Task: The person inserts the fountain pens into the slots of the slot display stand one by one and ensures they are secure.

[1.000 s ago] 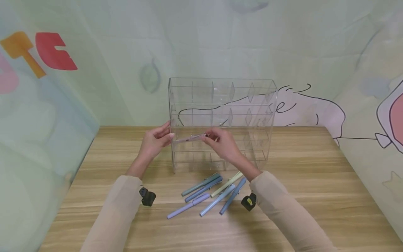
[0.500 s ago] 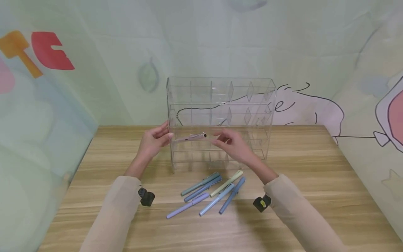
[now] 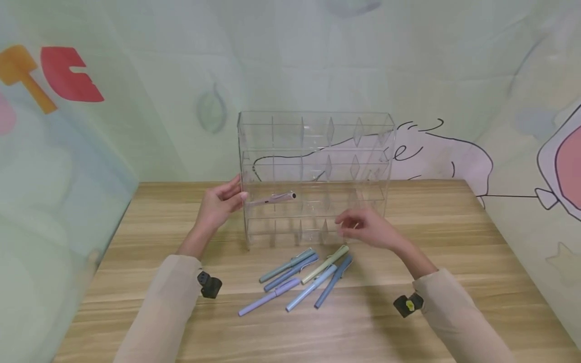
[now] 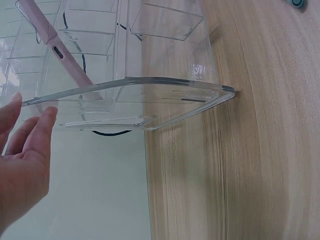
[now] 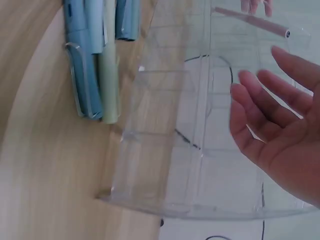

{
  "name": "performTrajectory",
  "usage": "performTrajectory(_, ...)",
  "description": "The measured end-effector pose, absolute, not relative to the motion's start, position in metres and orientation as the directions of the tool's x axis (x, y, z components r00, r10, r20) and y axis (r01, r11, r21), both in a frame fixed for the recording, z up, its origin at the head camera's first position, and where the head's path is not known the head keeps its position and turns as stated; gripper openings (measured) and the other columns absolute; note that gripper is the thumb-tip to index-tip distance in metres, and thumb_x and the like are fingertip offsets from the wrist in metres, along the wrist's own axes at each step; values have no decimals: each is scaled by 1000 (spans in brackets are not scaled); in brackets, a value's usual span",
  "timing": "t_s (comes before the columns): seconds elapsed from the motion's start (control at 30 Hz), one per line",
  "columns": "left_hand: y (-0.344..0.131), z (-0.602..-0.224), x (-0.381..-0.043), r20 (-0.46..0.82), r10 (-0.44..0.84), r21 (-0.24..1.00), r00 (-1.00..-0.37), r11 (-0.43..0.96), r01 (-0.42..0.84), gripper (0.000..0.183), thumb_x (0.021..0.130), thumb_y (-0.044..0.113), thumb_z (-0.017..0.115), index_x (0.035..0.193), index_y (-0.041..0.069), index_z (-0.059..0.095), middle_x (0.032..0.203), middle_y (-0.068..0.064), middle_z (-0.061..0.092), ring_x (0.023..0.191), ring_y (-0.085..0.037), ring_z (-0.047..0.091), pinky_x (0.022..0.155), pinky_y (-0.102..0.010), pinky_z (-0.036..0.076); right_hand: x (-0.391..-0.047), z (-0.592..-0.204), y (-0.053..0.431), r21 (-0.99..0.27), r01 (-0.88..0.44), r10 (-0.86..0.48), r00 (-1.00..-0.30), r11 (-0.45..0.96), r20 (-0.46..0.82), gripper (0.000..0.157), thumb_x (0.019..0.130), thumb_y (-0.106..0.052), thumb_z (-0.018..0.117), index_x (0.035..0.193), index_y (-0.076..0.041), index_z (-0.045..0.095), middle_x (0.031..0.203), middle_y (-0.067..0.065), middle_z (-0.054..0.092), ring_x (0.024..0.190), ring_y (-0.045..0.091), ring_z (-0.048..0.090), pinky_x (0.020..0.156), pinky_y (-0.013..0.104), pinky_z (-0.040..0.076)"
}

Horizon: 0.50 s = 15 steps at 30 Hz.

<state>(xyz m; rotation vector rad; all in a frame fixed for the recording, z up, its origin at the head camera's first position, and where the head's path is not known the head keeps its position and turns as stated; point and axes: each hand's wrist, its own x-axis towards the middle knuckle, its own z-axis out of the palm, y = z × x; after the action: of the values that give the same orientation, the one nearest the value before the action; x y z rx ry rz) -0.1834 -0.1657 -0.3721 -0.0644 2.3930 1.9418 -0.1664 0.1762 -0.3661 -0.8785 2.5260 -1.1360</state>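
A clear acrylic pen rack [image 3: 316,216] with several tiers and dividers stands upright on the table. One pale pink pen [image 3: 272,198] lies slanted in its second tier from the bottom, at the left, capped end to the right and higher. My left hand [image 3: 217,205] touches the rack's left side, thumb tip by the front edge; in the left wrist view its fingertips [image 4: 48,114] meet the side panel's outer face. In front of the rack's lower right part, my right hand [image 3: 369,227] hovers with loosely curved fingers, holding nothing.
Several capped pens lie on the table before the rack: green [image 3: 287,265], blue [image 3: 292,272], purple [image 3: 270,297], light blue [image 3: 311,288], pale green [image 3: 325,264] and dark blue [image 3: 334,281]. A printed cloth [image 3: 181,91] hangs behind the wooden table [image 3: 454,242].
My right hand has let go of the pink pen and moved right and down towards the table. The pen stays in the rack. My left hand keeps its place at the side.
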Motion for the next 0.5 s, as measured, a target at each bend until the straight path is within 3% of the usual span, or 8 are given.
performTrajectory(0.2,-166,-372,-183,-75,3,975,-997,208,-73,50,89,11,59,136,13,42,131,-16,48,112,-26,53,79,-19,51,-156,-385,198,-758,-395,-681,-727,519,-88,19,84,-5,65,102,0,62,82,0,61,75,12,56,68,27,53)
performTrajectory(0.5,-166,-373,-184,-77,4,975,-997,211,-74,51,89,12,60,136,13,42,131,-15,49,112,-25,53,79,-20,52,-146,-423,217,-768,-371,-663,-743,522,-92,25,80,3,65,105,4,62,89,9,61,80,21,56,68,27,52)
